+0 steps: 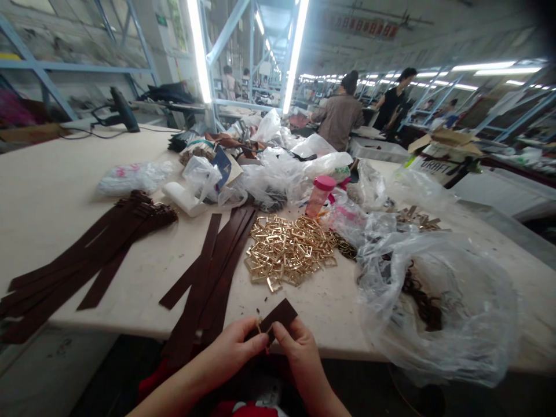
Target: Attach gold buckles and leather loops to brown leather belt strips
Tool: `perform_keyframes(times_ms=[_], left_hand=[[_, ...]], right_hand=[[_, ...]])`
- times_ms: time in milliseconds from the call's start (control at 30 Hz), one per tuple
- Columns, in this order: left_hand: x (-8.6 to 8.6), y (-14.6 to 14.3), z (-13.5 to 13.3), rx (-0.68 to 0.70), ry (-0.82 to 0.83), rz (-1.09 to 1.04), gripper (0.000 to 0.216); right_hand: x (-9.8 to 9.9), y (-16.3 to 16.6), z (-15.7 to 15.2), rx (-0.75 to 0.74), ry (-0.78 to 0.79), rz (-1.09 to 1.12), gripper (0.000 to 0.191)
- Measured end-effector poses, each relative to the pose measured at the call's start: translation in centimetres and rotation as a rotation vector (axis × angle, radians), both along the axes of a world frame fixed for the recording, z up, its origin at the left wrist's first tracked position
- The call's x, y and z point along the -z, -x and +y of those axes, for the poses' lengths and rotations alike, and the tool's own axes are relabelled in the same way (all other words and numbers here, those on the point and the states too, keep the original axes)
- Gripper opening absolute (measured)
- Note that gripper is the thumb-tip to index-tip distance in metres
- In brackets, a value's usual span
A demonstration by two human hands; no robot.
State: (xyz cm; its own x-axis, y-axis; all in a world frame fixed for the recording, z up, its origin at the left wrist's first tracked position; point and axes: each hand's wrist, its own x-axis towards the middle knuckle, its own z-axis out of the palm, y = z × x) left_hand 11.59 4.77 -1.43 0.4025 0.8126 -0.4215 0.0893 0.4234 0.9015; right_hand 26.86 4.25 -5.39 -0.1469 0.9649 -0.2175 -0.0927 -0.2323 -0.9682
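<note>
Both my hands meet at the table's near edge on the end of a dark brown leather strap [280,314]. My left hand [232,346] pinches it from the left with closed fingers. My right hand [299,347] grips it from the right, fingers closed too. A small gold piece shows between my fingertips; I cannot tell what it is. Just beyond lies a heap of gold metal buckles [289,249]. A bundle of brown straps [212,278] runs off the table edge beside my left hand.
A second pile of brown straps [87,255] lies at the left. A large clear plastic bag [434,301] with dark pieces sits at the right. Behind are more bags, a pink-capped bottle [320,196] and a white tape holder [182,198]. People stand working at far tables.
</note>
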Motion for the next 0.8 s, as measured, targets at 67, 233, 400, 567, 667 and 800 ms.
perform_keyframes(times_ms=[67, 233, 400, 567, 667, 800], left_hand=[[0.1, 0.1, 0.0, -0.016, 0.020, 0.013, 0.029], [0.7, 0.3, -0.1, -0.052, 0.013, 0.016, 0.030], [1.3, 0.3, 0.3, -0.054, 0.053, 0.010, 0.040], [1.6, 0.3, 1.6, -0.013, -0.038, 0.156, 0.049], [1.9, 0.3, 2.1, 0.026, -0.069, 0.192, 0.049], [2.6, 0.3, 2.7, 0.018, -0.099, 0.224, 0.050]], right_hand=[[0.0, 0.1, 0.0, 0.026, -0.110, -0.131, 0.022], [-0.3, -0.2, -0.2, 0.028, -0.534, -0.528, 0.013], [-1.2, -0.6, 0.3, -0.044, -0.684, -0.641, 0.014], [-1.1, -0.2, 0.8, 0.039, -0.746, -0.646, 0.022], [-0.7, 0.1, 1.0, 0.091, -0.683, -0.596, 0.014], [-0.8, 0.1, 0.8, -0.068, -0.615, -0.517, 0.025]])
